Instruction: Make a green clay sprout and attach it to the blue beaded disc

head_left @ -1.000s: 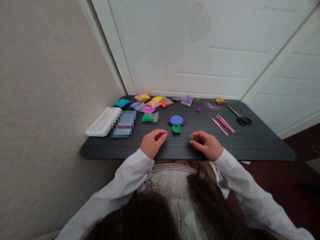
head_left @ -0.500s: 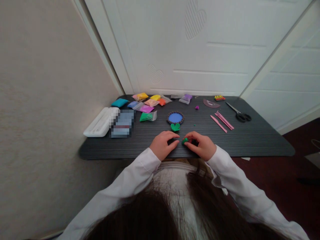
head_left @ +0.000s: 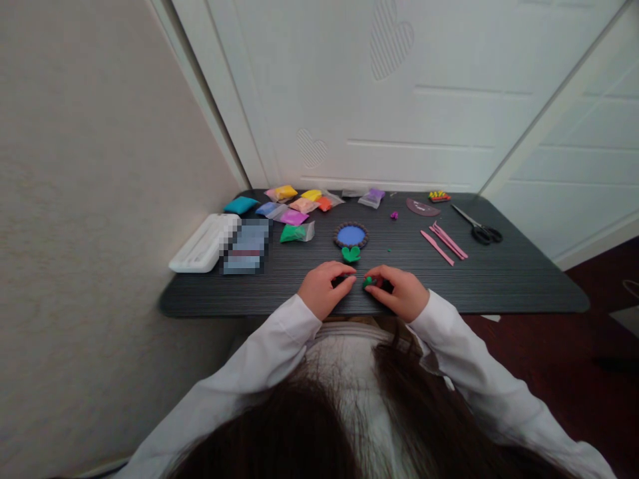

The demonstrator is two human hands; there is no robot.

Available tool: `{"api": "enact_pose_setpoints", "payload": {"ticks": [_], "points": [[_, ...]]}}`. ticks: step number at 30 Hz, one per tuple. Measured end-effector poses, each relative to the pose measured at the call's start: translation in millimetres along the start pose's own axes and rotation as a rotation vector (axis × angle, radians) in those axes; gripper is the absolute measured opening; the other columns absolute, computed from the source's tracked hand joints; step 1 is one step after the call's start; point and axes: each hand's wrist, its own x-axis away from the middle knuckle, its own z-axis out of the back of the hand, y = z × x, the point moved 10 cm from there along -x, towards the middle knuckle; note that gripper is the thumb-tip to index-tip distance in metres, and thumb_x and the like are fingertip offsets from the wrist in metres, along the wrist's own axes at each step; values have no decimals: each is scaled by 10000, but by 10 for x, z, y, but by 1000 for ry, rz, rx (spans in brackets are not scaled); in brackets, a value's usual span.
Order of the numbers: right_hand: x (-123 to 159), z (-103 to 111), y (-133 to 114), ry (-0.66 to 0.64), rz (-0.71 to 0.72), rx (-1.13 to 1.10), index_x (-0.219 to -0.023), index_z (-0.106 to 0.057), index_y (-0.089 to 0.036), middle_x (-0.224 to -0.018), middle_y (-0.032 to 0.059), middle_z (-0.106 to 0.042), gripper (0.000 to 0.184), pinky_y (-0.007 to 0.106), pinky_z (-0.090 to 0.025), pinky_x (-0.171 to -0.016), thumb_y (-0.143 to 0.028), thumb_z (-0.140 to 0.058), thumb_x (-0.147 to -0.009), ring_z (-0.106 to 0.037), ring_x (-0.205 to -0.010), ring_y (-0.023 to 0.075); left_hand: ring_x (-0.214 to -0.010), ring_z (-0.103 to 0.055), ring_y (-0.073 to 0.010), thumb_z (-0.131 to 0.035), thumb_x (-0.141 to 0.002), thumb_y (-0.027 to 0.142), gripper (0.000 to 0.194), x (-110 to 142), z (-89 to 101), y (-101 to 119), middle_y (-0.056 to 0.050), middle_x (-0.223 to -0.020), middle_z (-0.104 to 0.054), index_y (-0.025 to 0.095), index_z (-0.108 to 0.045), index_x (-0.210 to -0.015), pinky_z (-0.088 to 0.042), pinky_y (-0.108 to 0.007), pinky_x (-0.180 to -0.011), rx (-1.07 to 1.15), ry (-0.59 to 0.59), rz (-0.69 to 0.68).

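Between the thumb and fingertips of my right hand (head_left: pixel 399 290) is a small lump of green modelling clay (head_left: pixel 368 281), close above the dark table. My left hand (head_left: pixel 325 287) is just to its left, thumb and fingers apart, with nothing visible between them. Beyond both hands lies a green clay piece shaped like leaves (head_left: pixel 351 254). It touches or nearly touches the near edge of a round blue disc (head_left: pixel 351 235) with a brown beaded rim. A tiny green crumb (head_left: pixel 389 250) is on the table to the right of the disc.
Several clay packets, including a green one (head_left: pixel 295 233), spread over the back left. A white case (head_left: pixel 206 245) and a blurred flat item (head_left: pixel 247 246) are at the left. Pink tools (head_left: pixel 448 241), black scissors (head_left: pixel 482 229) and a purple bit (head_left: pixel 394 215) lie to the right.
The fingers of both hands have shifted slightly, and the green lump has turned a little in my right fingertips. The other things on the table stay in place.
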Motion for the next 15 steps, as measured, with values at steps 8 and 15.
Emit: {"api": "enact_pose_setpoints", "payload": {"ticks": [8,15], "points": [[-8,-13,-47,-9,47,29,-932,-571,-188,-775,26,-607,222,262,-422,-677,-301,-531,-745,-533,-710,132,-842,-557,-159,-465,-768,317,230,-2,12,4,-44,-891,-630,188,-613,-887,-434,-270,-711,-1,2,13],[-49,-70,-55,-7,50,77,-829,-573,-189,-750,23,-596,196,267,-403,-656,-358,-528,-740,-519,-696,138,-846,-559,-154,-501,-749,324,235,10,9,61,-44,-915,-624,195,-607,-914,-439,-263,-716,70,-7,-24]]}}
